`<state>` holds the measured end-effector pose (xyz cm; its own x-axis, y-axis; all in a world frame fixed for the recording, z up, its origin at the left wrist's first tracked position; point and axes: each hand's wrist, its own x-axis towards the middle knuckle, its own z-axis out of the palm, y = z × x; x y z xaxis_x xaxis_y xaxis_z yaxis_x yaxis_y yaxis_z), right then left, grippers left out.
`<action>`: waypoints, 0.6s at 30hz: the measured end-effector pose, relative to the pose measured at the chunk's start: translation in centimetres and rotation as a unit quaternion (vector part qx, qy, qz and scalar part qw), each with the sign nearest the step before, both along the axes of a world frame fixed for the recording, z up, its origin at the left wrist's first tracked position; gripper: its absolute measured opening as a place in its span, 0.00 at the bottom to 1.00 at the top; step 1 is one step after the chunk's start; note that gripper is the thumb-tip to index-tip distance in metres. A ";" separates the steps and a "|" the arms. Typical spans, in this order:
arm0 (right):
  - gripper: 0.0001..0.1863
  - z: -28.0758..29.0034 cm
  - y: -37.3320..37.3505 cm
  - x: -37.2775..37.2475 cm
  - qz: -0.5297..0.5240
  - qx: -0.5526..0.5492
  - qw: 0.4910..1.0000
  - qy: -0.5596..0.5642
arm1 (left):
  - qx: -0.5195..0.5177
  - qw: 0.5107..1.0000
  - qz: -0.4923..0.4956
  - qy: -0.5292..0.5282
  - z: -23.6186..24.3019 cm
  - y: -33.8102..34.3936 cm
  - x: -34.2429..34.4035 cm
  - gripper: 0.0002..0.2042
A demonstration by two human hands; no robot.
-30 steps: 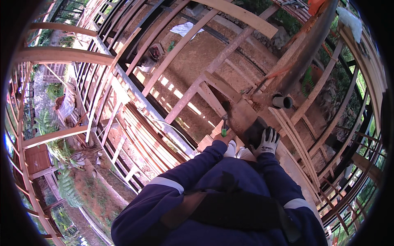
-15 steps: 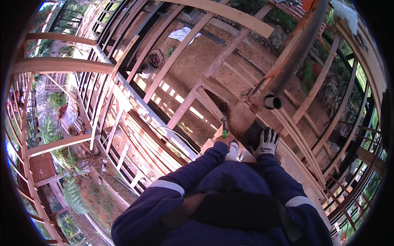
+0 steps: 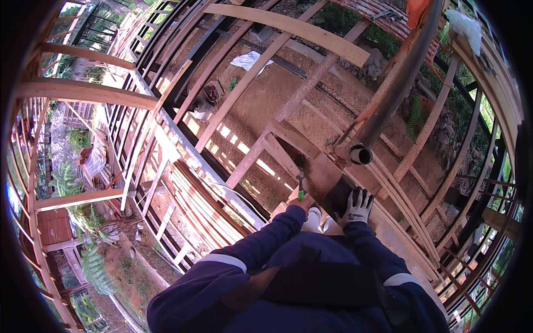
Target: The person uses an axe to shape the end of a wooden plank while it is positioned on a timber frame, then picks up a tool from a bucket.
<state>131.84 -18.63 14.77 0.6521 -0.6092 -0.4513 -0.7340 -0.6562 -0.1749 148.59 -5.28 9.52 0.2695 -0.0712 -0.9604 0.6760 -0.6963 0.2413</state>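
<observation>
My bare left hand is closed round a hand tool with a green grip and a thin metal shaft. Its far end meets the wooden beam in front of me; the exact kind of head is too small to make out. In a white glove with dark fingertips, my right hand lies with fingers outstretched on a dark patch at the near part of that beam. Below and between the hands, white shoes show in part.
A dark pipe slants down from the upper right, its open end close beyond my right hand. Open joists span a drop to bare ground. Long boards are stacked at left. A loose plank crosses the joists at the far side.
The view has shifted slightly, so the pipe end and beam sit a little lower and further left. Both hands keep their places, the left still holding the green-handled tool.
</observation>
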 end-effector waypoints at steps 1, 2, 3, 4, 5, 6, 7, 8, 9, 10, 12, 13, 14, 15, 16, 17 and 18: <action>0.50 0.0 0.1 0.1 -0.003 -0.002 1.000 -0.005 | 0.010 1.000 0.003 0.004 0.0 0.1 0.0 0.12; 0.50 0.1 0.1 0.0 -0.001 -0.008 1.000 -0.007 | 0.021 1.000 0.007 0.009 0.1 0.2 -0.1 0.11; 0.50 0.1 -0.1 0.2 0.003 -0.009 1.000 -0.008 | 0.014 1.000 0.012 0.003 0.3 0.3 0.4 0.11; 0.51 0.2 -0.1 0.4 0.009 -0.009 1.000 -0.010 | -0.026 0.996 0.047 0.066 0.7 0.5 0.8 0.11; 0.51 0.5 0.3 0.4 -0.006 0.012 1.000 0.020 | -0.066 0.986 0.081 0.129 1.0 0.8 1.3 0.10; 0.51 0.4 0.3 0.3 -0.007 -0.005 1.000 0.029 | -0.086 0.976 0.089 0.182 2.8 0.2 1.7 0.11; 0.51 0.0 1.1 0.0 -0.010 -0.018 1.000 0.009 | -0.100 0.961 0.104 0.234 4.7 -0.2 2.2 0.11; 0.51 -0.6 1.1 -0.1 -0.012 -0.037 0.999 -0.012 | -0.111 0.944 0.139 0.277 9.3 -1.1 1.4 0.13; 0.50 0.0 1.4 0.1 -0.014 -0.039 0.999 -0.001 | -0.138 0.977 0.024 0.161 12.2 -1.5 0.8 0.14; 0.50 0.0 1.1 0.4 -0.021 -0.044 0.999 -0.013 | -0.160 0.982 -0.094 0.045 13.9 -1.4 0.3 0.15; 0.50 0.4 1.8 0.2 -0.025 -0.041 0.999 -0.008 | -0.228 0.967 -0.048 0.106 11.4 1.3 1.7 0.16; 0.50 0.2 1.9 -0.1 -0.019 -0.046 0.999 -0.006 | -0.171 0.976 -0.137 0.011 11.5 2.0 2.2 0.17; 0.50 0.0 2.0 -0.2 -0.014 -0.051 0.999 -0.005 | -0.108 0.965 -0.222 -0.086 11.4 2.7 2.7 0.17; 0.51 0.5 2.1 -0.3 -0.010 -0.046 0.999 0.009 | -0.103 0.958 -0.242 -0.117 11.5 3.7 2.5 0.18; 0.51 1.0 2.1 0.0 -0.008 -0.054 0.998 0.010 | -0.097 0.948 -0.261 -0.151 11.7 4.4 2.6 0.19; 0.51 1.4 1.9 0.5 -0.020 -0.050 0.999 0.009 | -0.089 0.954 -0.247 -0.147 11.8 4.8 2.3 0.19; 0.50 1.6 2.2 0.6 -0.030 -0.040 0.999 0.012 | -0.076 0.960 -0.230 -0.136 12.7 5.3 1.7 0.19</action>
<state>132.46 -16.43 16.39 0.6037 -0.6810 -0.4144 -0.7753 -0.6225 -0.1065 150.28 0.05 22.19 0.4154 -0.3780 -0.8274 0.2016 -0.8487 0.4889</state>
